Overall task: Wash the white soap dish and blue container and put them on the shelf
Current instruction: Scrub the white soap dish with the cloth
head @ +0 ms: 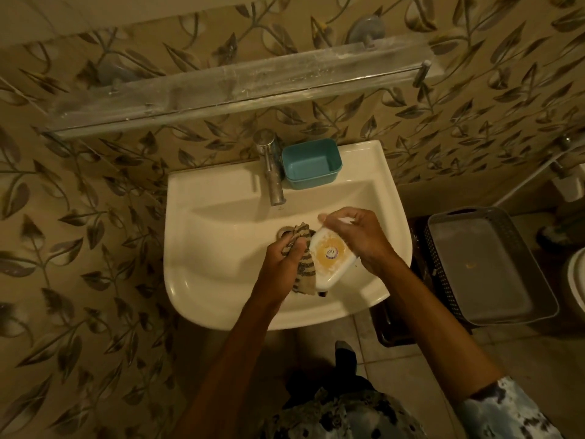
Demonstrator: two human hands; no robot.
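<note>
Over the basin of the white sink [202, 236], my right hand [357, 236] grips the white soap dish [329, 258] by its far edge, tilted, with a yellowish residue and a round mark on the face turned up at me. My left hand [281, 258] is closed on a striped cloth [304, 267] that hangs against the dish's left side. The blue container [311, 163] stands upright and empty on the sink's back ledge, just right of the tap [272, 172]. The glass shelf [221, 87] runs along the wall above the sink.
A grey plastic basket [487, 264] sits on a dark stand to the right of the sink. The leaf-patterned tiled wall surrounds the sink. A white toilet edge [577, 280] shows at the far right. No water runs from the tap.
</note>
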